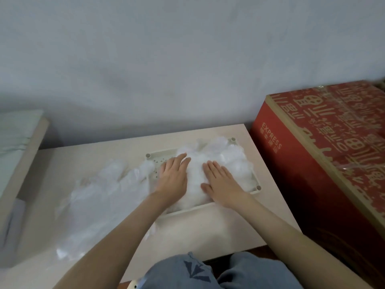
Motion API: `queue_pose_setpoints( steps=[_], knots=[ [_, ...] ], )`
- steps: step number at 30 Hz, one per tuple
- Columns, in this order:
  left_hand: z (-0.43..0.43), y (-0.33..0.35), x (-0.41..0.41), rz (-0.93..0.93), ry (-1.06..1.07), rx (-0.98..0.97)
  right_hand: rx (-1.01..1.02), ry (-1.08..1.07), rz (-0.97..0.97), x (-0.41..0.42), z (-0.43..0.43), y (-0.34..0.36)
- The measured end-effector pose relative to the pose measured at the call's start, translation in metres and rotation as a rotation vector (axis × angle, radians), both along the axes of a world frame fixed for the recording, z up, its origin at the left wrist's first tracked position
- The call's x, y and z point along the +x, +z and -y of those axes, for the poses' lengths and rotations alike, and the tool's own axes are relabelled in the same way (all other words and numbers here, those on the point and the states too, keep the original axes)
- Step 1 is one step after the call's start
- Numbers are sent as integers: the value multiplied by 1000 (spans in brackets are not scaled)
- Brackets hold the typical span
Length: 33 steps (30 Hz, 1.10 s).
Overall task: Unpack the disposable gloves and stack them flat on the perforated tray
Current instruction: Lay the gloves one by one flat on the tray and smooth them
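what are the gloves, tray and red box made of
Gloves: thin translucent plastic film, seemingly, crinkled and glossy. Tray: likely hard cream plastic, matte, with moulded corner sockets and holes. Red box: printed cardboard, probably, under shiny clear wrap.

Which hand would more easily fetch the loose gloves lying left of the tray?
Probably the left hand: the loose clear plastic gloves lie on its side of the cream perforated tray; the right hand would cross over.

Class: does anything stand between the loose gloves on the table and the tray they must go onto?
No object does; the loose gloves reach the tray's left rim. But the left hand and right hand lie flat on the glove pile there, covering the spot.
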<state>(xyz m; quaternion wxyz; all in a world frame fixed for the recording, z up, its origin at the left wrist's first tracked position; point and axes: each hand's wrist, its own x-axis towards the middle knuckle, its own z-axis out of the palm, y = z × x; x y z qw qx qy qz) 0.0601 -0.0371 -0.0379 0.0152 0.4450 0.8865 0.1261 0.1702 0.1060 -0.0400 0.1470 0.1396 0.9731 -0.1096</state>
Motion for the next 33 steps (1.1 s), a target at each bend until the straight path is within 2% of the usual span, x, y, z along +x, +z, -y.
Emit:
queue_pose_setpoints(
  steps=[3, 6, 8, 11, 13, 16, 18, 24, 28, 33],
  knots=[
    [31, 12, -10, -89, 8, 157, -5, 20, -63, -3, 7, 11],
    [76, 24, -22, -142, 90, 221, -27, 53, -100, -13, 17, 31],
    [109, 26, -27, -92, 217, 151, -63, 83, -84, -21, 26, 44],
    [158, 24, -32, 109, 396, -118, -223, 85, 15, -33, 53, 67],
    [180, 19, -34, 169, 401, -230, -317, 101, 69, -39, 68, 77],
    [205, 15, -32, 194, 357, -357, -339, 170, 99, -50, 92, 86],
    [216, 12, -30, 187, 344, -374, -389, 166, 90, -57, 108, 91],
    [221, 10, -31, 210, 447, -44, -586, 49, 54, -59, 122, 94],
    [199, 45, -28, 257, 544, 277, -927, -150, 60, -59, 127, 100],
    [162, 96, -11, 347, 432, 520, -1393, -315, 131, -62, 131, 106]
  ],
)
